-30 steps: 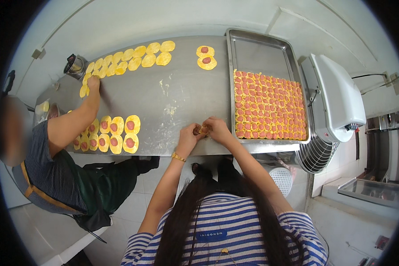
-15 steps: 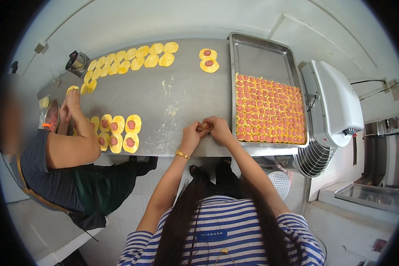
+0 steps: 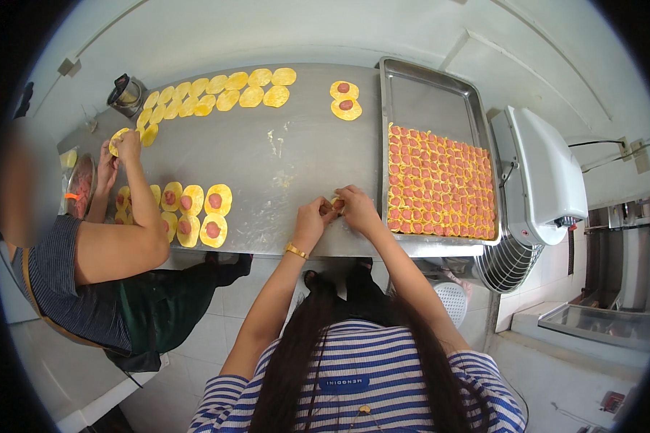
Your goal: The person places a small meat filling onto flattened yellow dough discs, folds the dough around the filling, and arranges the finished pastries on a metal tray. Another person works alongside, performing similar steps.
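Note:
Near the front edge of the steel table, my left hand (image 3: 312, 221) and my right hand (image 3: 358, 206) pinch one small open-topped dumpling (image 3: 337, 204) between them. Pink filling shows at its top; the fingers cover most of its yellow wrapper. Just right of my hands stands a large metal tray (image 3: 420, 85), its near part packed with rows of finished dumplings (image 3: 440, 184). Two overlapping yellow wrappers with pink filling (image 3: 346, 105) lie farther back, left of the tray.
A co-worker's hands (image 3: 128, 146) hold a wrapper at the left, beside a bowl of pink filling (image 3: 84, 186). Bare wrappers (image 3: 227, 99) line the table's back; filled ones (image 3: 215, 199) lie at front left. A white machine (image 3: 545, 173) stands right of the tray.
My fingers have shifted slightly around the dumpling, my right hand a little higher. The co-worker's hands have spread apart, with the wrapper now held more open. The view has shifted slightly.

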Demonstrator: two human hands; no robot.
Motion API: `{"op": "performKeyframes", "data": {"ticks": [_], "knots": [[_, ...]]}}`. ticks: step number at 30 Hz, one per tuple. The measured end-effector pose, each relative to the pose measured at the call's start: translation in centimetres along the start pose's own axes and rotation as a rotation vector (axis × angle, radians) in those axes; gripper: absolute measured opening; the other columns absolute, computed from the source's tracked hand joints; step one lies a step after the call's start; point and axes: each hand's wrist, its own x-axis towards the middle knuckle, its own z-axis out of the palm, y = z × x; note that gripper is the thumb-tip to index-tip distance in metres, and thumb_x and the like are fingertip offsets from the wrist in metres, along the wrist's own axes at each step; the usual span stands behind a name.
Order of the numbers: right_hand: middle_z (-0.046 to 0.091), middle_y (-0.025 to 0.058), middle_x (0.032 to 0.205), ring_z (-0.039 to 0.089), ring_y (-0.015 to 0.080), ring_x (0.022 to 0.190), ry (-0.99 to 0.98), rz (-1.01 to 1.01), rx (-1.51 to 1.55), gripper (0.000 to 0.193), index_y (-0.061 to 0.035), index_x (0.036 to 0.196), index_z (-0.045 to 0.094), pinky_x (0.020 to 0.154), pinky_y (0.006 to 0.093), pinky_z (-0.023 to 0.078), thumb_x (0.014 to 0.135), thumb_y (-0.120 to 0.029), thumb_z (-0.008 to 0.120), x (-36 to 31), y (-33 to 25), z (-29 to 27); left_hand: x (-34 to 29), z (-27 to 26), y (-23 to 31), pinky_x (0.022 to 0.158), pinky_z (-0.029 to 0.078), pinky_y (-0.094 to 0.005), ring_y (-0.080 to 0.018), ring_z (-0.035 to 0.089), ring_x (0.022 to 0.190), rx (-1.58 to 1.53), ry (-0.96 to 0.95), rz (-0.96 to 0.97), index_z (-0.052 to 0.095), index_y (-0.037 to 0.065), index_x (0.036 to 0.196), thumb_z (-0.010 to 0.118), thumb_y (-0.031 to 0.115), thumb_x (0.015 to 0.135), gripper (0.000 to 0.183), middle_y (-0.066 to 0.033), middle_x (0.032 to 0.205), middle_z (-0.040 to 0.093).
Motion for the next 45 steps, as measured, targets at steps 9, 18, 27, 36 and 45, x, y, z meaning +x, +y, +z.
{"op": "performKeyframes", "data": {"ticks": [9,18,27,36,45], "knots": [[0.059,0.0147,0.089,0.059,0.0355,0.086,-0.035,0.034,-0.022,0.021,-0.0036,0.089,0.065,0.074,0.0410,0.049,0.070,0.003,0.059,0.0,-0.8,0.1,0.2,0.0,-0.6,0.071,0.054,-0.0342,-0.0260,0.067,0.082,-0.085,0.042,0.067,0.063,0.000,0.098,0.075,0.004,0.070,0.030,-0.0153,0.093,0.066],[0.061,0.0132,0.086,0.062,0.0342,0.079,0.075,0.041,-0.086,0.024,-0.0026,0.090,0.067,0.069,0.0384,0.051,0.068,0.006,0.062,-0.1,-0.8,1.3,0.4,-0.6,-0.5,0.070,0.053,-0.0345,-0.0277,0.066,0.077,-0.057,0.085,0.198,0.063,0.000,0.092,0.071,0.001,0.072,0.021,-0.0147,0.086,0.066],[0.058,0.0144,0.094,0.059,0.0356,0.088,-0.034,-0.015,-0.063,0.031,-0.0059,0.096,0.064,0.076,0.0417,0.049,0.069,0.008,0.058,-0.1,-1.0,0.4,-0.4,-0.3,-1.4,0.069,0.054,-0.0313,-0.0240,0.066,0.076,-0.063,0.110,0.127,0.063,-0.002,0.094,0.072,0.000,0.072,0.024,-0.0135,0.091,0.062],[0.057,0.0127,0.106,0.054,0.0346,0.100,-0.208,-0.094,-0.160,0.041,-0.0069,0.112,0.061,0.086,0.0422,0.047,0.074,0.005,0.054,0.3,-0.4,0.3,-1.2,-1.2,-1.6,0.072,0.055,-0.0299,-0.0229,0.066,0.085,-0.132,0.121,-0.001,0.063,-0.002,0.102,0.070,-0.004,0.073,0.031,-0.0135,0.097,0.062],[0.057,0.0177,0.098,0.058,0.0380,0.089,-0.139,0.008,0.104,0.032,-0.0024,0.105,0.060,0.077,0.0437,0.048,0.073,0.001,0.059,0.8,1.2,-0.2,-1.4,0.4,1.0,0.071,0.054,-0.0307,-0.0219,0.066,0.083,-0.122,0.211,0.007,0.064,0.001,0.100,0.068,-0.004,0.074,0.027,-0.0139,0.096,0.065]]}}
